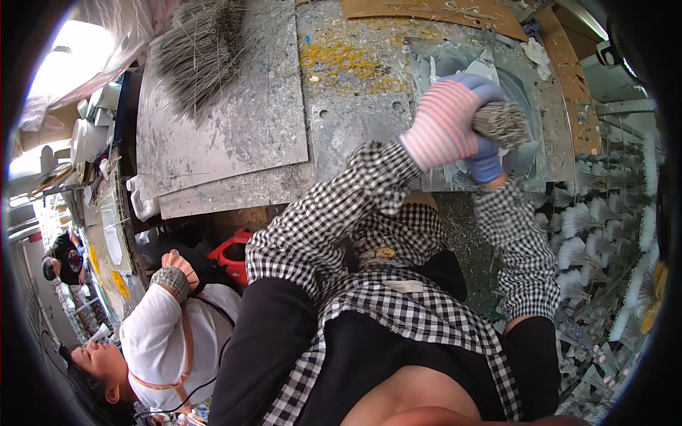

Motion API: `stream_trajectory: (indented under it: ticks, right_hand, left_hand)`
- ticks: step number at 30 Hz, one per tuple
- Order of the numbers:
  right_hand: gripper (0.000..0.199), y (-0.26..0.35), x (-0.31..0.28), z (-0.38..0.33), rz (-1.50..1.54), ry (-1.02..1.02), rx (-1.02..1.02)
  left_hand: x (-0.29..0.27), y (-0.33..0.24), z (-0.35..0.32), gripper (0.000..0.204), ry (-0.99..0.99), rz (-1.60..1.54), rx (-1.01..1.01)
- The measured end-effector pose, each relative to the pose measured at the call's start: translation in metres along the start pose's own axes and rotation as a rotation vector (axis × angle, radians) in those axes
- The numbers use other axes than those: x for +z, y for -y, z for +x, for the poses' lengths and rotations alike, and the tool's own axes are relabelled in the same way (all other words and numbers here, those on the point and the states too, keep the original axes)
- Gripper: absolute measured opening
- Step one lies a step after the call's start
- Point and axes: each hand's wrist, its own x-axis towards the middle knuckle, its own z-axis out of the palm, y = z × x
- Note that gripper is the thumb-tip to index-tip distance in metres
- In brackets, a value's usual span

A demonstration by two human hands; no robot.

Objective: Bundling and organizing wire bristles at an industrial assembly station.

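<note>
Both gloved hands clamp one wire bundle (501, 122): left hand (444, 124) fingers wrapped around its shaft, right hand (486, 153) fingers cupped beneath, likely keeping the strands tight together. Loose wires (202, 50) lie well beyond the fingers, yellow rings (341, 60) nearer.

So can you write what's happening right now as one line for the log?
left hand: pink striped glove, gripping bundle of thin grey sticks | right hand: blue glove, under bundle | below: metal worktable | near: yellow rings

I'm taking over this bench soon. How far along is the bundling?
Looks done: rows of white fanned pieces racked at right. In hand: both gloved hands, left hand and right hand, grip a bundle of thin grey wires. Left: a big loose pile of grey wires and scattered yellow rings.
</note>
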Motion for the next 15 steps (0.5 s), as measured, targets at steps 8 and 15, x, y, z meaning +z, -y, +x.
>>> stream_trajectory:
  ticks: [8,15]
  right_hand:
    - [0.06,0.065,-0.023,0.094,0.598,0.185,-0.027]
    - [0.028,0.077,0.009,0.181,0.076,0.428,-0.09]
  left_hand:
    - [-0.091,0.005,-0.04,0.041,0.179,0.391,-0.032]
    - [-0.103,0.024,-0.063,0.013,1.087,1.023,-0.234]
